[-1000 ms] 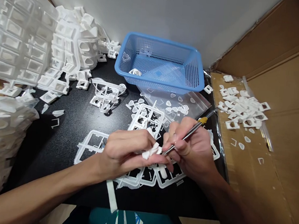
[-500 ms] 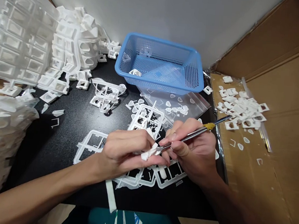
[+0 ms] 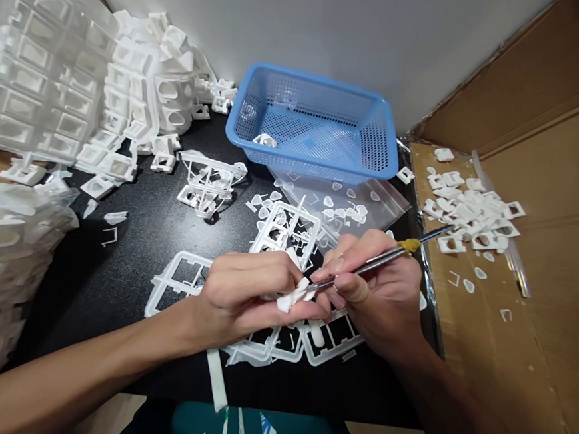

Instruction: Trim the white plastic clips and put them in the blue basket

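Between the thumb and fingers of my left hand is a small white plastic part, partly covered by the fingers. My right hand grips a slim metal hand tool like a pen, with yellow wrapping near its back end. The tool's tip meets the white part; its exact shape is hidden. Beneath both hands lie white plastic sprue frames, some with parts in them. Small clear and white offcuts are scattered behind the hands on a clear zip bag.
A blue perforated basket stands at the back with a white part inside. Stacked white sprues and bagged parts fill the left. Loose white parts are piled on cardboard at right. A pale strip lies at the front edge.
The whole view has shifted slightly, so things sit a little further right. Both hands keep their hold, and the tool's tip stays at the white part.
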The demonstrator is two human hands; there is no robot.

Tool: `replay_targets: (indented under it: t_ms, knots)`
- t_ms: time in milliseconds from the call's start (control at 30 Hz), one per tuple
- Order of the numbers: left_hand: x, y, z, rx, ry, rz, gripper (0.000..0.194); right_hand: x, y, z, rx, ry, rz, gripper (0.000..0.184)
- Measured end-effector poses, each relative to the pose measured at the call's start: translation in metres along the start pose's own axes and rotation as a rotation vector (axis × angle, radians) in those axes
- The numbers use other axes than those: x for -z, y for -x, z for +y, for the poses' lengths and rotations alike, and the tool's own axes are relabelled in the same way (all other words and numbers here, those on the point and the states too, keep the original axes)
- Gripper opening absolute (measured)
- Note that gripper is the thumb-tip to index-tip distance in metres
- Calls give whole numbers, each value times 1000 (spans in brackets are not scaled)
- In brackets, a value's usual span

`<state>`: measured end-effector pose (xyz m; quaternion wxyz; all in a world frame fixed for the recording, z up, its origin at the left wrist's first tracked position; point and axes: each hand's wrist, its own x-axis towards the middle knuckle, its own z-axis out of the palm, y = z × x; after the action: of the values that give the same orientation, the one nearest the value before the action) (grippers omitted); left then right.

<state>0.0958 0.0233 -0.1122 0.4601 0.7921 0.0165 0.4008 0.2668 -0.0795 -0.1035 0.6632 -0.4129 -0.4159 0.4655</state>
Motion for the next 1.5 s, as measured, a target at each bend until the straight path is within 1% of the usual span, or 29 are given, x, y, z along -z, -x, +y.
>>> replay_targets:
  t_ms: [367,567,700,833,933,1067,1267,1367,1500]
  knots:
    - [1,1,2,20,-11,-34,20,2,0,0,-29,9,-6,7]
    - [0,-1,1,-14,-7,-5,21,2,-2,2,-50,-5,-4,9]
    - [0,-2,1,-26,-20,-5,22,3,-2,2,-56,17,-7,11]
    - [0,-1,1,-18,-18,-11,22,4,-2,1,-66,7,-15,10]
    - [1,-1,2,-14,-25,-14,21,3,-2,1,-44,27,-18,9]
    - [2,-1,2,-8,-57,-22,21,1,-1,0,13,74,-5,12]
    - [2,-1,1,-13,-53,-6,22,-3,1,0,79,139,52,16]
    - [1,-3,3,-3,-13,-16,21,-2,0,4,33,33,37,14]
    - [0,-4,5,2,13,-16,20,-1,-4,7,-107,-195,-22,17]
